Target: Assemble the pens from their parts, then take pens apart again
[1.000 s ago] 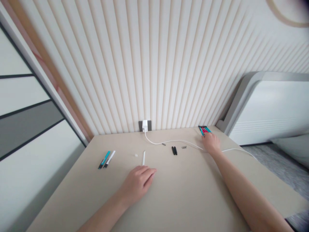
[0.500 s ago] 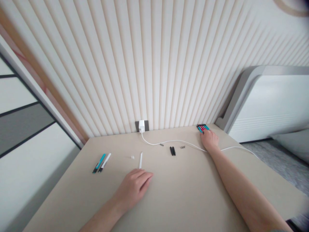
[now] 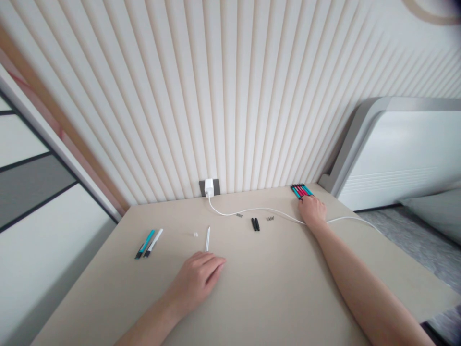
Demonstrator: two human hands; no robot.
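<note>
My left hand (image 3: 197, 279) lies flat on the beige table (image 3: 273, 288), fingers stretched out and loosely together, holding nothing. Just beyond its fingertips lies a white pen barrel (image 3: 208, 238), with a tiny white piece (image 3: 195, 234) to its left. My right hand (image 3: 312, 210) reaches to the far right of the table and rests at the near ends of a row of teal and red pens (image 3: 300, 190) by the wall. Its fingers point away from me, so I cannot make out any grip.
A teal pen (image 3: 145, 243) and a white pen (image 3: 153, 242) lie at the left. Two black caps (image 3: 255, 224) and small metal bits (image 3: 270, 218) sit mid-table. A white charger (image 3: 208, 187) in the wall socket trails a cable (image 3: 259, 210) under my right wrist. A bed headboard (image 3: 396, 149) stands to the right.
The view has drifted a little, so everything sits slightly further left. Both hands stay where they were on the table.
</note>
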